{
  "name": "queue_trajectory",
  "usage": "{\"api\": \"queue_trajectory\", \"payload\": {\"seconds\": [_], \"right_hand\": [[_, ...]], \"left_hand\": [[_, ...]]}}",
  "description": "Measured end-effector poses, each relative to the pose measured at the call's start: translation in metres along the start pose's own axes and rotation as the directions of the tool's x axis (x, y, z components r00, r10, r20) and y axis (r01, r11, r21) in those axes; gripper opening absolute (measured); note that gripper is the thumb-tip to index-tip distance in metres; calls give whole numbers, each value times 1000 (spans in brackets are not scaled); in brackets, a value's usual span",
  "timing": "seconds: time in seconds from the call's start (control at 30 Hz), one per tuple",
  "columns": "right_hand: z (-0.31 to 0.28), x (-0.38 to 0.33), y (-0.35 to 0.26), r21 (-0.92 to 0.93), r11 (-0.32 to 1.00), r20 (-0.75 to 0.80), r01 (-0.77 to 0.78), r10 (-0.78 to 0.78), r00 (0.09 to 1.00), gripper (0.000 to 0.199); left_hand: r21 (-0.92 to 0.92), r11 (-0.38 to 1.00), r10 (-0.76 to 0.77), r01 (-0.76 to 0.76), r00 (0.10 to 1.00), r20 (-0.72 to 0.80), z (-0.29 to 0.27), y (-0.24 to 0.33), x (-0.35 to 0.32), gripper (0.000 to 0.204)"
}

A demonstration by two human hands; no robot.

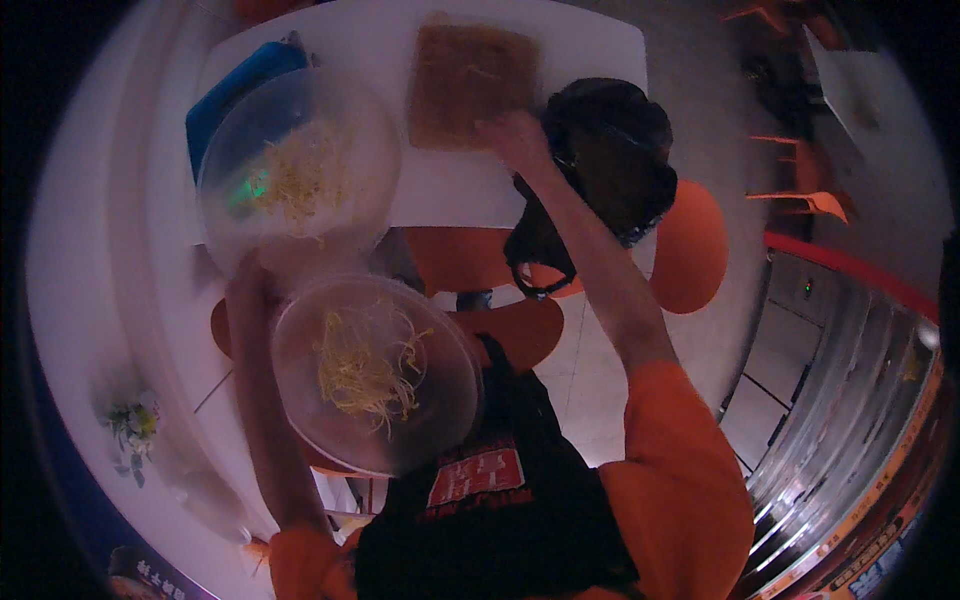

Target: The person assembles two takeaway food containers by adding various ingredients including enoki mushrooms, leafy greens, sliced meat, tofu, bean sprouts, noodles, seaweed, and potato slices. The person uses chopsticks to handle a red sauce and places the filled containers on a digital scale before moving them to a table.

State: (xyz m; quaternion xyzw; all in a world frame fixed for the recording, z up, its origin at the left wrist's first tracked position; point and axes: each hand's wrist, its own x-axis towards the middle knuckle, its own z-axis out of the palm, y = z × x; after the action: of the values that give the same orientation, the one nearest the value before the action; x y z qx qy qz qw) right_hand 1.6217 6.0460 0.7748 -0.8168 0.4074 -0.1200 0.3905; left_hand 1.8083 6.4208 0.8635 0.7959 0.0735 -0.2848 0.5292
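Black apron (500, 545): red-and-white print (478, 474). Left fingers (257, 270) at upper sprout bowl (368, 112), right fingers (498, 129) at brown slab (467, 82); cannot tell grip.

left hand (252, 277) is beside two bowls (298, 375) of sprouts (365, 368)

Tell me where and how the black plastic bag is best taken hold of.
Probably by its handle-like loop, coming from the person's side, just left of the right forearm. The loop hangs open past the near edge of the white table, while the body of the black plastic bag looks bulky and crumpled.
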Motion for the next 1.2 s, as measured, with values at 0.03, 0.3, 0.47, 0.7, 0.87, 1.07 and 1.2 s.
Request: {"api": "queue_trajectory", "payload": {"seconds": [0.03,0.3,0.47,0.7,0.87,1.07,1.2], "right_hand": [[27,34,14,-133,990,-27,42,-46,999,28],[110,103,47,-339,936,-179,-88,27,983,17],[65,118,47,-364,928,-11,-84,86,996,42],[15,132,38,-313,930,71,193,-180,981,38],[-20,127,13,-12,998,68,62,-61,996,35],[-98,121,-67,-440,860,273,259,-147,951,38],[-147,87,-137,41,967,175,250,-253,952,28]], "left_hand": [[20,1000,12,-12,1000,-17,-2,-2,-4,29],[-42,999,16,-11,994,110,-10,-9,-9,34],[7,994,103,-108,969,223,8,-5,4,44],[-48,999,3,8,972,235,28,-9,26,49],[-67,998,-5,22,969,248,39,-6,30,51],[-184,980,-30,82,963,268,64,2,34,60],[-124,992,4,38,947,321,71,11,35,63]]}}
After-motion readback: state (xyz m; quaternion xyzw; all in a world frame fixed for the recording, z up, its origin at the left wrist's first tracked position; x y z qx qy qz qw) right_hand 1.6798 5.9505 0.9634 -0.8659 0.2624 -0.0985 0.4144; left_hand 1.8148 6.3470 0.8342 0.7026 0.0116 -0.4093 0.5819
